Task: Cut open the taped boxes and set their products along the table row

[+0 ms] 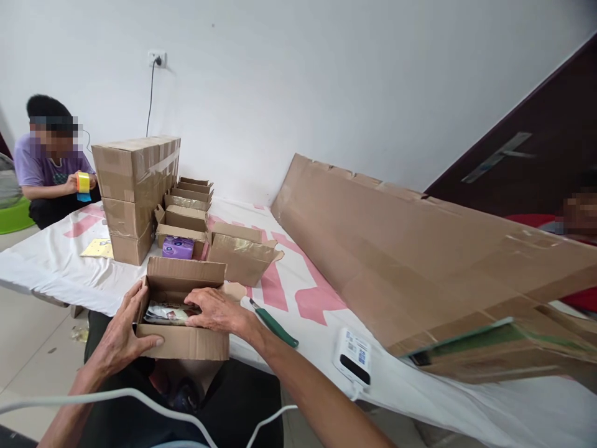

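Note:
An open small cardboard box rests at my lap, at the near edge of the white and pink sheet. My left hand grips its left side, thumb lying across the front wall. My right hand lies over the box's open top with fingers stretched flat, pressing on a packaged item inside. A green-handled utility knife lies on the sheet just right of my right wrist.
Several open small boxes and a purple packet stand behind. A stack of taped cartons rises at left. A long flattened cardboard sheet leans at right. A white device lies nearby. A person at far left holds a tape roll.

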